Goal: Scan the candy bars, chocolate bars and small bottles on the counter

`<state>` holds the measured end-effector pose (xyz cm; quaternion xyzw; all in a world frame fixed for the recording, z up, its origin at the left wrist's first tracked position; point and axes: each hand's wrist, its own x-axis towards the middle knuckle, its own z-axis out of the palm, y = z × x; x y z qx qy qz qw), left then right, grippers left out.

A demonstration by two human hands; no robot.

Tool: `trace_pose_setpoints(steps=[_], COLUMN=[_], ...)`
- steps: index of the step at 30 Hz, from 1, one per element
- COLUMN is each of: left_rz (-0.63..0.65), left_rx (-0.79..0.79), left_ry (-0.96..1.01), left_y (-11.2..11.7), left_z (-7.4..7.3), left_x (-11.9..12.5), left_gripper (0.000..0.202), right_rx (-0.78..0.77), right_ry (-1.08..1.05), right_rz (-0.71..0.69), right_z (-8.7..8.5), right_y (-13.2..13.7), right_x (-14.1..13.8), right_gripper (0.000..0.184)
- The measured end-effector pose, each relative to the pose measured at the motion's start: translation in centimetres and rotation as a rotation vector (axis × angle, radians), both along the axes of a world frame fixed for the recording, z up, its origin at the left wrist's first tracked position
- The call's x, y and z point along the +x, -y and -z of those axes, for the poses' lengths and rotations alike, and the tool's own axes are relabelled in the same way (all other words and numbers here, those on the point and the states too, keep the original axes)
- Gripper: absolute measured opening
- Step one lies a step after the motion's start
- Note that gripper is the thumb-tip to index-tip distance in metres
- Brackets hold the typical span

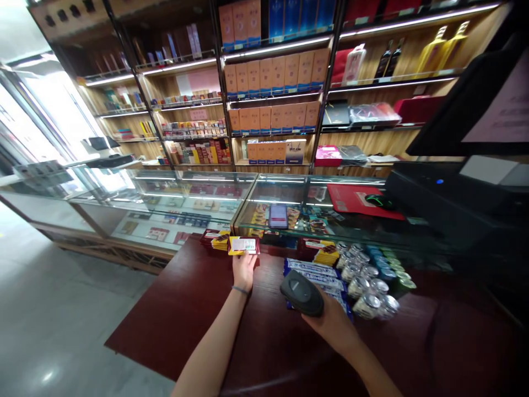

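Note:
My left hand [244, 270] is closed on a yellow and dark-red snack packet [243, 245], its label side facing me. Just behind it lies a pile of similar yellow packets [220, 241] near the glass counter. My right hand [330, 320] grips a black handheld barcode scanner [301, 293], tilted toward the left. Blue-and-white wrapped packets [314, 270] lie partly hidden under and behind the scanner. A second pile of yellow packets [326, 253] sits farther back, left of several cans [363, 278].
A glass display counter [194, 190] runs behind the dark-red wooden table [165, 336]. On the glass rest a phone [278, 216], a red mat [351, 199] and a mouse [379, 202]. At the right stand a dark machine [446, 204] and a monitor [475, 105]. Shelves of boxes line the wall.

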<state>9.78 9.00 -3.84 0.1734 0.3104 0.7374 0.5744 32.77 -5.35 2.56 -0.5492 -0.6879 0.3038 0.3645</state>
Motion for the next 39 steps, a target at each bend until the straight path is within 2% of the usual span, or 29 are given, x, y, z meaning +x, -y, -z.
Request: trace_pose_setpoints(steps=[3, 7, 11, 15, 20, 25, 28, 32, 36, 39], left_rz=[0.0, -0.013, -0.022, -0.022, -0.031, -0.124, -0.235, -0.454, -0.527, -0.55], left_rx=[0.009, -0.019, -0.031, -0.028, -0.039, -0.1, -0.105, -0.003, 0.077, 0.134], left_ry=[-0.015, -0.052, -0.047, -0.045, -0.08, -0.179, -0.324, -0.644, -1.027, -1.297], left_y=[-0.1, -0.3, -0.1, 0.2, 0.7, 0.9, 0.6, -0.1, -0.6, -1.1], left_z=[0.1, 0.6, 0.6, 0.0, -0.7, -1.5, -2.6, -4.8, -7.1, -8.0], left_x=[0.0, -0.1, -0.2, 0.0, 0.4, -0.2, -2.2, -6.9, -11.9, -14.6], left_gripper=[0.031, 0.034, 0.039, 0.04, 0.039, 0.038, 0.04, 0.032, 0.025, 0.023], right_rx=[-0.007, -0.056, 0.002, 0.011, 0.004, 0.013, 0.036, 0.036, 0.016, 0.001], right_ry=[-0.015, -0.035, -0.109, -0.144, -0.172, -0.209, -0.234, -0.248, -0.257, -0.251], right_rz=[0.01, 0.024, 0.079, 0.102, 0.089, 0.161, 0.199, 0.219, 0.24, 0.244], right_z=[0.0, -0.2, -1.0, -1.7, -1.7, -1.6, -1.6, -1.4, -0.9, -0.7], right_y=[0.0, -0.1, 0.2, 0.5, 0.3, 0.2, 0.3, 0.2, 0.1, 0.1], right_x=[0.1, 0.4, 0.0, -0.4, -0.2, -0.1, -0.1, 0.1, 0.1, 0.0], right_gripper=[0.054, 0.046, 0.042, 0.039, 0.039, 0.035, 0.035, 0.029, 0.032, 0.035])
